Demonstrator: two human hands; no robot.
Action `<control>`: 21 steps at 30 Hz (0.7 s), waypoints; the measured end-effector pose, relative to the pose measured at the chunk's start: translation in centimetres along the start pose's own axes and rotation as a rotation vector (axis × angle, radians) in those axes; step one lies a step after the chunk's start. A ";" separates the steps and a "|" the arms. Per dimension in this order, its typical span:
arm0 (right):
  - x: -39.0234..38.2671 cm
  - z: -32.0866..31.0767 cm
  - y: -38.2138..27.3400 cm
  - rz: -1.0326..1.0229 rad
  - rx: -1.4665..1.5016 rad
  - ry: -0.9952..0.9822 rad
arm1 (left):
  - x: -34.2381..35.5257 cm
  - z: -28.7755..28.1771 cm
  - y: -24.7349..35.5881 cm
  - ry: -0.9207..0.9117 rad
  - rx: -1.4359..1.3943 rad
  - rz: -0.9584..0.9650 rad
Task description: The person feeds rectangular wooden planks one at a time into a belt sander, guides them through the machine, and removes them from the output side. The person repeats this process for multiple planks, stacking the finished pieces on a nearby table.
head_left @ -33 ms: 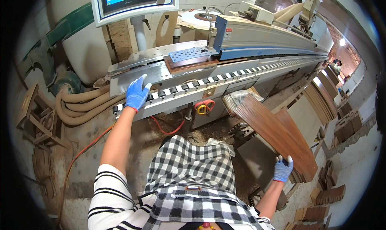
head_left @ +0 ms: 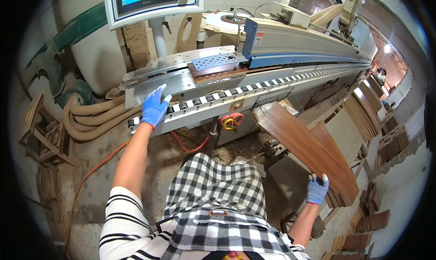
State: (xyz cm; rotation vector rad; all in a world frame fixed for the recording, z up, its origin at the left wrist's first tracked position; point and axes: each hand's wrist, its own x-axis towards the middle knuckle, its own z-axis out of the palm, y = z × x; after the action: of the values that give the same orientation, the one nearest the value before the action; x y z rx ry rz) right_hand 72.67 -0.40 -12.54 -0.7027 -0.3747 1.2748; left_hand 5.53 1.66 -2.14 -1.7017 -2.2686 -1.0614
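My left hand [head_left: 155, 106], in a blue glove with pale fingertips, rests open at the roller rail [head_left: 217, 97] and steel infeed plate [head_left: 154, 87] of a long machine. A dark brown board [head_left: 218, 71] lies under the blue perforated plate [head_left: 213, 60]. My right hand [head_left: 317, 187], gloved alike, grips the near edge of a long reddish-brown board [head_left: 302, 146], tilted over more stacked boards [head_left: 338, 197] at my right. The board's far end reaches toward a wire basket below the rail.
A touchscreen panel [head_left: 154, 1] stands above the machine. Hoses [head_left: 91, 123], a wooden stool [head_left: 43, 132] and a red cable [head_left: 190, 148] are at left and below. Scissors [head_left: 231, 121] hang under the rail. Board stacks [head_left: 356, 119] line the right, where a person [head_left: 381, 73] is in the distance.
The board in my right hand has shifted slightly up and leftward at its far end. My right hand has moved a little up and left; my left hand barely moved.
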 end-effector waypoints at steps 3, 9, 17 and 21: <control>-0.6 7.6 4.5 0.099 -0.021 -0.143 | -2.2 -1.0 0.4 -0.002 -0.041 0.091; -2.0 20.8 14.2 0.439 -0.031 -0.434 | -5.9 -4.7 3.0 -0.108 0.059 0.296; -3.7 30.8 24.1 0.814 0.015 -0.508 | -6.4 -7.1 -1.1 -0.217 0.462 0.218; -4.5 31.7 25.1 0.803 0.055 -0.684 | -5.3 -7.3 -3.9 -0.200 0.493 0.060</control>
State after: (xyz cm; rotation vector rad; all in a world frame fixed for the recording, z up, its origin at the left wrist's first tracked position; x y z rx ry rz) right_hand 33.35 7.03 -5.20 -0.3420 -0.6381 2.2889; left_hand 1.79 -7.37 -1.04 -1.6986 -2.3150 -0.2851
